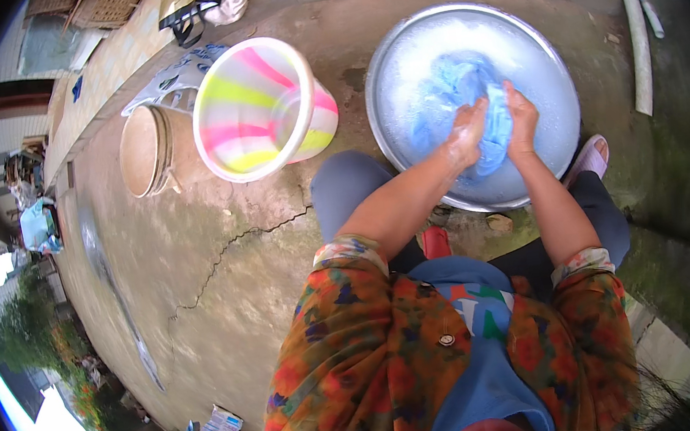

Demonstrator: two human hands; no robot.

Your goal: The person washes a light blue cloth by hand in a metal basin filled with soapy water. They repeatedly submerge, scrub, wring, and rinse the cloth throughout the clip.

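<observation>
A wide metal basin (378, 116) in front of me holds soapy water with white foam (458, 33). Wet light-blue cloth (495, 134) is bunched up between my two hands over the water. My left hand (469, 132) grips it from the left side, its fingers partly hidden by the folds. On the other side, my right hand (521, 115) holds the same cloth, fingers pointing away from me. More of the cloth spreads into the suds to the left and beyond the hands; its lower parts are hidden under the foam.
Left of the basin stands a striped plastic bucket (307, 108), tilted in view, beside a beige bucket (140, 151) and a printed plastic bag (176, 78). Pale pipes (636, 35) lie at the right. A crack (216, 262) crosses the concrete ground.
</observation>
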